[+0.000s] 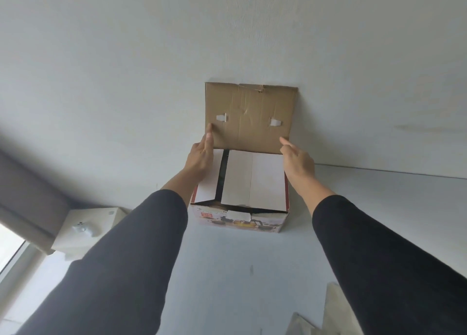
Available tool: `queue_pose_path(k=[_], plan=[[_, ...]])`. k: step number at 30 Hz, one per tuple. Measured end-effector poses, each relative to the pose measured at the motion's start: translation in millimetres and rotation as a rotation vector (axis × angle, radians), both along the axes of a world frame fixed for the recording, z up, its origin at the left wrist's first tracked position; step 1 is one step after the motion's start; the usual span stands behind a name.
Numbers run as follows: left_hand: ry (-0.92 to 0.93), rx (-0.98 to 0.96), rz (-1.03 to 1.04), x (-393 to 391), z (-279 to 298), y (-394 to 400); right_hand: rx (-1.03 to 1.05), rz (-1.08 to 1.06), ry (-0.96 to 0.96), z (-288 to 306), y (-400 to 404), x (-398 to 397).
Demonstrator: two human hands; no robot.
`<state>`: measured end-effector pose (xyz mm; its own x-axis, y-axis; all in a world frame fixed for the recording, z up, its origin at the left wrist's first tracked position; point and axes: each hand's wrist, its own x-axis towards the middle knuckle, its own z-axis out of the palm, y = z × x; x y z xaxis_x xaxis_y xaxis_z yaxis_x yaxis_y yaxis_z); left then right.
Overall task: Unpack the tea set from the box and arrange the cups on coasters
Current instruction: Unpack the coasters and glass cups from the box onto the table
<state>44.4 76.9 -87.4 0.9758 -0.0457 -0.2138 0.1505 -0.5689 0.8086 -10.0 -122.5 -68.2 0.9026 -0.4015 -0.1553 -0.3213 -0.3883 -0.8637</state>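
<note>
A cardboard tea set box (pixel 240 219) stands on the white table (pixel 227 271) against the wall. Its brown lid flap (pixel 249 116) is raised upright and leans on the wall. White inner flaps (pixel 252 180) cover the contents, so no cups or teapot show. My left hand (pixel 201 155) touches the lid's left edge with straight fingers. My right hand (pixel 297 157) is at the lid's lower right corner, its forefinger stretched toward the flap. A printed picture of the tea set runs along the box front.
Pale flat pieces (pixel 336 309) lie at the table's near right edge. To the left, below the table, stands a white unit (pixel 88 228) with a small object on it, beside a grey curtain (pixel 27 195) and a window.
</note>
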Motion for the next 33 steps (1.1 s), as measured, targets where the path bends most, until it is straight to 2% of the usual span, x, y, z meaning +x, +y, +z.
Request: queue_pose_path(k=[6,9,11,13,15,17,24,28,33], plan=[[0.02,0.074,-0.051,-1,0,9,-0.052,0.015,0.039,1,7,-7],[0.034,0.116,-0.104,-7,1,10,-0.314,0.04,0.065,-5,16,-11],[0.045,0.18,-0.118,-11,1,11,-0.523,0.082,-0.044,-8,29,-15],[0.024,0.188,-0.103,-14,3,14,-0.614,0.251,-0.107,-6,45,-18],[-0.004,0.173,-0.08,-15,8,16,-0.61,0.468,-0.081,-4,61,-24],[-0.022,0.165,-0.058,-17,14,17,-0.602,0.583,-0.056,-3,73,-31],[-0.153,0.243,-0.136,-35,27,26,-0.622,0.7,0.137,9,93,-54],[-0.209,0.413,-0.213,-46,24,35,-0.817,0.664,0.081,20,105,-64],[-0.31,0.805,-0.326,-61,16,51,-0.852,0.538,-0.098,39,104,-80]])
